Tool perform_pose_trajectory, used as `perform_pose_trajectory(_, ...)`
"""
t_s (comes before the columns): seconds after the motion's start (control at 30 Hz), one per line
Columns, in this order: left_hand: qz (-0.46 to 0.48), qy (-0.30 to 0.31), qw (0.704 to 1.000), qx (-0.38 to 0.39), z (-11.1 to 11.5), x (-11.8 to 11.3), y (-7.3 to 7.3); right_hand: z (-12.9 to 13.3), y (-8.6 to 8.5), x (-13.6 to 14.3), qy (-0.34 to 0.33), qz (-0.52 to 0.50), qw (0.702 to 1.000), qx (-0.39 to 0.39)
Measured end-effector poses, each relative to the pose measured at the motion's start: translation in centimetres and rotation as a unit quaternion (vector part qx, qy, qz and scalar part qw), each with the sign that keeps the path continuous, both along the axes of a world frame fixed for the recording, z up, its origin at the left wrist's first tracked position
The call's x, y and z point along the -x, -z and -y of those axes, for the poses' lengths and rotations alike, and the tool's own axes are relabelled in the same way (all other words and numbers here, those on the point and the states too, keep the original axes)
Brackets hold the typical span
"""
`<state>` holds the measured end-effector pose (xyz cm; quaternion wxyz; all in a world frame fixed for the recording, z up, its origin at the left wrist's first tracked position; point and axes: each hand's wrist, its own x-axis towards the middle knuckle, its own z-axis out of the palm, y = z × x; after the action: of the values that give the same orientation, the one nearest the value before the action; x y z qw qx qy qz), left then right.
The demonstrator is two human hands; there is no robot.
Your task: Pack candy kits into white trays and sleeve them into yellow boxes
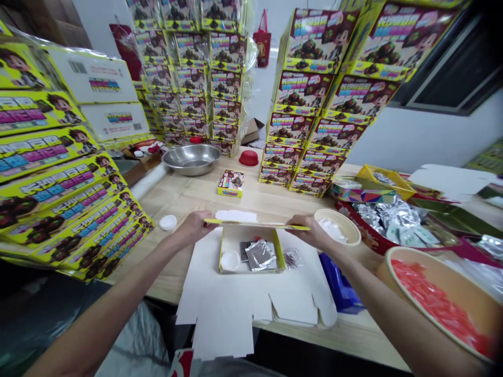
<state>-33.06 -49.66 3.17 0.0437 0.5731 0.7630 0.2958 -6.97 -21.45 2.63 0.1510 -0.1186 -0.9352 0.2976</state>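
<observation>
My left hand (pixel 193 227) and my right hand (pixel 310 231) pinch opposite ends of a yellow-edged cardboard panel (pixel 255 224), seen nearly edge-on. A white flap (pixel 236 215) shows behind it. Just below and nearer to me is an open yellow-rimmed box (pixel 281 256); whether the panel joins it is hidden. Inside the box lie silver foil packets (pixel 261 255) and a small white cup (pixel 230 260). A clear packet of dark bits (pixel 293 258) rests right beside the box. Flattened white cartons (pixel 223 309) are spread underneath.
Printed boxes rise in stacks at left (pixel 66 193), back (pixel 192 78) and right (pixel 310 99). A steel bowl (pixel 192 159), small box (pixel 231 183) and white cup (pixel 168 223) stand on the table. At right are a cream bowl (pixel 338 226), foil packets (pixel 401 214) and a red-filled tub (pixel 440 303).
</observation>
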Motion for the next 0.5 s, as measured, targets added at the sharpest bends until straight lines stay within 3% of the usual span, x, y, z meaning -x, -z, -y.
perform_pose_trajectory(0.07, -0.032, -0.036, 0.999, 0.006, -0.8, -0.7, -0.1, 0.5, -0.5, 0.8, 0.011, -0.002, 1.000, -0.012)
perform_pose_trajectory(0.2, -0.014, -0.131, 0.991, -0.037, -2.1, -3.9, 0.2, 3.1, -0.1, 2.0, 0.101, 0.034, 0.988, 0.114)
perform_pose_trajectory(0.27, -0.001, -0.180, 0.983, -0.033, -2.2, -5.8, 1.1, 4.6, 0.6, 1.9, 0.143, 0.047, 0.978, 0.145)
perform_pose_trajectory(0.33, 0.010, -0.202, 0.979, -0.029, -1.6, -7.2, 2.6, 6.1, 1.9, 1.0, 0.154, 0.015, 0.980, 0.124)
perform_pose_trajectory(0.4, 0.039, -0.152, 0.986, -0.048, -0.1, -8.0, 4.3, 7.4, 3.7, -0.6, 0.115, -0.033, 0.987, 0.107)
perform_pose_trajectory(0.5, 0.063, -0.019, 0.996, -0.058, 2.7, -8.2, 6.5, 8.6, 6.5, -3.2, 0.020, -0.055, 0.994, 0.097)
